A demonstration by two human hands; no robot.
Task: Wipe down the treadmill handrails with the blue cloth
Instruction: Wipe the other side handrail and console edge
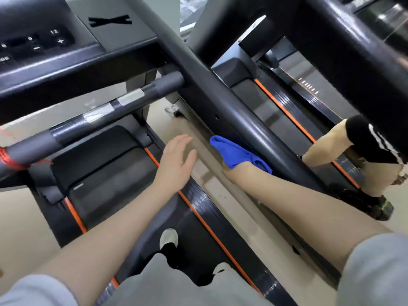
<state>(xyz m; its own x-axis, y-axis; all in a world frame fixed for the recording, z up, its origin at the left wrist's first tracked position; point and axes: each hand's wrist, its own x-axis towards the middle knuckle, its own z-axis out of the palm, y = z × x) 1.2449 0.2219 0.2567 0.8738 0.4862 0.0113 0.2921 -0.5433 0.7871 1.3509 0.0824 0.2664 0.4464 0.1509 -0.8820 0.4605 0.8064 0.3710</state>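
The blue cloth point(236, 154) is bunched in my right hand point(237, 171) and pressed against the underside of the long black side handrail point(231, 102), which runs diagonally from the top centre down to the right. The cloth hides most of that hand's fingers. My left hand point(176, 160) hovers open, fingers spread, over the gap between two treadmills, touching nothing. A shorter grey front handlebar point(106, 111) with silver sensor patches crosses the left half, below the console.
The console point(33, 45) with buttons sits top left. Red string point(8, 160) is wound on the front bar's left end. A second treadmill point(298, 102) lies to the right, with another person's leg in a black sock point(362, 138) on it. Beige floor point(216, 173) runs between the machines.
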